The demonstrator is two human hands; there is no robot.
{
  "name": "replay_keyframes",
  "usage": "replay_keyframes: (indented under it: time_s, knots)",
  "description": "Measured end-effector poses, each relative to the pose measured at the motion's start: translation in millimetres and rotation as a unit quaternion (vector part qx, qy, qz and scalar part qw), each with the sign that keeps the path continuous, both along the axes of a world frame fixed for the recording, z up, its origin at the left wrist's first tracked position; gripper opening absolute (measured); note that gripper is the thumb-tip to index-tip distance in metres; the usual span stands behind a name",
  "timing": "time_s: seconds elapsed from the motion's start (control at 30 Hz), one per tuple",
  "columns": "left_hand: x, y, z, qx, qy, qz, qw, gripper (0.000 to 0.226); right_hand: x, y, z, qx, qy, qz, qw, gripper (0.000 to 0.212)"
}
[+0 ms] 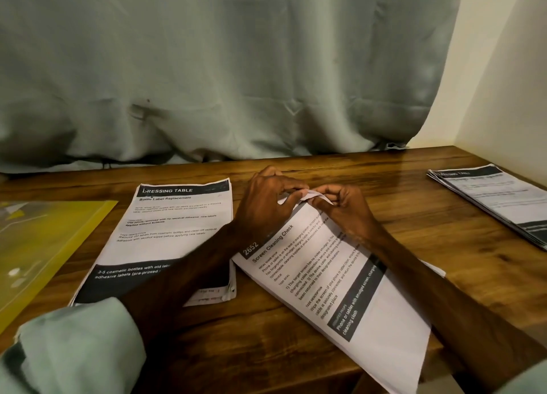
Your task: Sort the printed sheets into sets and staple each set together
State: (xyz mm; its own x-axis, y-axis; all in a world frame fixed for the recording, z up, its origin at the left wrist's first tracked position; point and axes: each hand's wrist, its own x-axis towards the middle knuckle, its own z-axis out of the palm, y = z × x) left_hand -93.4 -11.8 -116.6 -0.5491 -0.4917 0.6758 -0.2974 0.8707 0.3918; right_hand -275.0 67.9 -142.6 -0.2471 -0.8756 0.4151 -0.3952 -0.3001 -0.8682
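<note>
A set of printed sheets headed "Screen Cleaning Check" [334, 278] lies slanted across the wooden table [266, 328] in front of me. My left hand [266, 204] and my right hand [343, 207] meet at its far corner, and both pinch that folded-up corner between fingers and thumb. To the left lies a stack headed "Dressing Table" [165, 233] with a metal clip or staple at its near right corner. No stapler is in view.
A yellow plastic folder [44, 245] lies at the table's left edge. Another stack of printed sheets [497, 201] sits at the far right by the wall. A grey-green curtain [222, 68] hangs along the table's back edge.
</note>
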Motion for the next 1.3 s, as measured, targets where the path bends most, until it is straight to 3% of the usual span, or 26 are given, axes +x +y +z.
replay_keyframes:
  time_s: [0.37, 0.6, 0.9, 1.3]
  knots:
    - [4, -10, -1, -0.03, -0.024, -0.055, 0.998, 0.02, -4, -2, -2, -0.009, 0.002, -0.004, 1.0, 0.014]
    - [3, -16, -5, -0.093, -0.042, -0.06, 0.993, 0.029, -4, 0, 0, -0.011, -0.002, 0.007, 1.0, 0.017]
    - [3, -15, -5, -0.179, -0.007, -0.046, 0.983, 0.019, -4, -2, -1, -0.007, 0.022, -0.008, 1.0, 0.015]
    - [0, -11, -2, -0.155, 0.022, 0.007, 0.988, 0.015, -2, 2, -1, -0.009, 0.042, 0.0, 0.999, 0.016]
